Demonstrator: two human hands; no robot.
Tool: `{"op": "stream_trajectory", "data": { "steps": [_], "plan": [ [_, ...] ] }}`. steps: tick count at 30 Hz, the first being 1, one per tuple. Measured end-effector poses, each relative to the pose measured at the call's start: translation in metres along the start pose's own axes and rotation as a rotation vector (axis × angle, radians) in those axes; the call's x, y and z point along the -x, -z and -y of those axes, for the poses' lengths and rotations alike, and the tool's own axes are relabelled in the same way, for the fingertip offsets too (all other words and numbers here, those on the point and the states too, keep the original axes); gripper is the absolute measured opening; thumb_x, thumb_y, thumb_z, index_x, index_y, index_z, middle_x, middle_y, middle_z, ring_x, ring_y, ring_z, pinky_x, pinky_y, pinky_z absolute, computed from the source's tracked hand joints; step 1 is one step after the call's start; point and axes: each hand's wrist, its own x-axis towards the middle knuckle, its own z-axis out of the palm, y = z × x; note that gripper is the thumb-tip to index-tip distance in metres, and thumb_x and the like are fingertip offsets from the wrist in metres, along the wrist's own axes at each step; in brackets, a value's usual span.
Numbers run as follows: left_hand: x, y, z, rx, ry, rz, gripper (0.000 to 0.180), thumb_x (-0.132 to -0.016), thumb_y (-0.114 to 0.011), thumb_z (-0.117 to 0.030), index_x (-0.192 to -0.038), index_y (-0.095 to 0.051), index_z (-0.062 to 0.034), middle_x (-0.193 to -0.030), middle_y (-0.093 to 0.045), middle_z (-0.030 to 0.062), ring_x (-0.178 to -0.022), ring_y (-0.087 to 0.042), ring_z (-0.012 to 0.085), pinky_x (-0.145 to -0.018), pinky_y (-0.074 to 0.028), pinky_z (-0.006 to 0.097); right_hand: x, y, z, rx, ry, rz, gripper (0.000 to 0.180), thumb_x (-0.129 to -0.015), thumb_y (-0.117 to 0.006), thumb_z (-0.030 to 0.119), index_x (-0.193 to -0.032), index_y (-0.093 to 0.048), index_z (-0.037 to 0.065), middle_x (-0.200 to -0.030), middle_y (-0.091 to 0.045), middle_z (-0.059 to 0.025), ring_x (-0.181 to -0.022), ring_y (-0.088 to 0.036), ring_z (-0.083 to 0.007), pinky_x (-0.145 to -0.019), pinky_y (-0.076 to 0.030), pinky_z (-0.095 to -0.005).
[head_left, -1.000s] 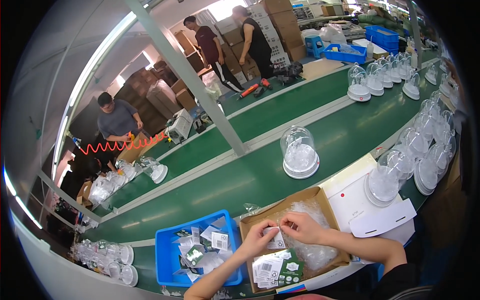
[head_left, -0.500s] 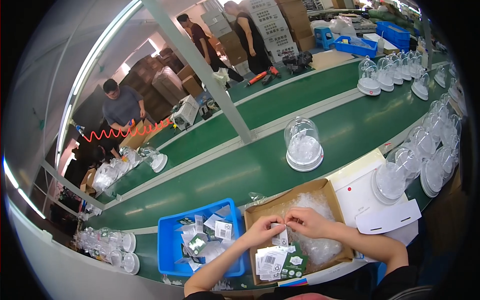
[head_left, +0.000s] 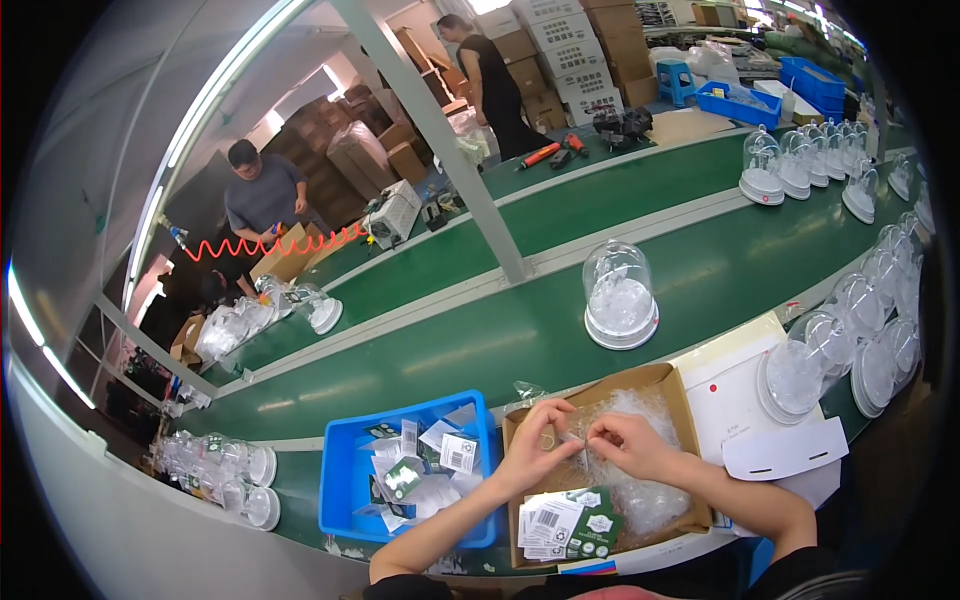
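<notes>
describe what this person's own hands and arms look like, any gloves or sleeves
The bare left hand and bare right hand wear no gloves, and no watch or bracelet shows. The forearms are bare too; black fabric sleeves show at the picture's lower edge.

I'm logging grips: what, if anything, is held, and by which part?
Apparently a small pale piece, between the left hand and right hand; its gripped part can't be told.

Beyond a long green conveyor [head_left: 430, 372], a person in a grey shirt [head_left: 262, 192] stands near a coiled red hose [head_left: 270, 246]. Farther right, a person in black [head_left: 490, 88] stands near stacked cartons [head_left: 572, 55], with a blue stool [head_left: 675, 80] beyond them.
</notes>
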Motion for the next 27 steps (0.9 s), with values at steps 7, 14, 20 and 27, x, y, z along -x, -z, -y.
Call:
{"op": "stream_trajectory", "data": {
  "steps": [7,14,20,27],
  "plan": [
    [0.0,0.002,-0.007,-0.242,-0.071,0.026,0.016,-0.077,-0.074,-0.008,-0.081,-0.06,-0.0029,-0.117,-0.056,0.0138,-0.113,-0.053,0.0296,-0.097,-0.041,0.037,-0.001,0.0,0.0,0.007,-0.01,-0.026,0.011,-0.088,-0.064,0.011,-0.092,-0.063,0.001,-0.078,-0.062,-0.0089,-0.067,-0.061,-0.0152,-0.062,-0.049,-0.0277],
    [0.002,-0.004,-0.006,-0.188,-0.076,0.137,0.015,-0.083,-0.067,-0.006,-0.096,-0.06,-0.0012,-0.121,-0.056,0.0143,-0.115,-0.053,0.0311,-0.099,-0.04,0.039,0.0,0.001,-0.006,-0.018,0.018,-0.055,0.01,-0.086,-0.068,0.01,-0.09,-0.065,0.001,-0.078,-0.063,-0.0067,-0.067,-0.061,-0.0128,-0.062,-0.049,-0.0258],
    [0.003,-0.004,-0.004,-0.13,-0.046,0.204,0.012,-0.087,-0.061,-0.004,-0.098,-0.059,0.0005,-0.112,-0.059,0.0144,-0.105,-0.059,0.0291,-0.089,-0.047,0.035,0.0,0.001,0.003,-0.163,-0.07,-0.034,0.013,-0.087,-0.067,0.008,-0.095,-0.064,-0.001,-0.08,-0.066,-0.0048,-0.07,-0.061,-0.0078,-0.063,-0.05,-0.0222],
    [0.003,-0.006,0.007,0.058,0.202,0.078,0.012,-0.091,-0.058,-0.004,-0.101,-0.057,0.0024,-0.094,-0.062,0.0089,-0.088,-0.061,0.0139,-0.077,-0.05,0.027,0.0,0.003,-0.006,-0.44,-0.141,-0.051,0.013,-0.088,-0.065,0.005,-0.098,-0.064,-0.002,-0.085,-0.066,-0.0056,-0.075,-0.064,-0.01,-0.064,-0.052,-0.0231]
  ]
}}
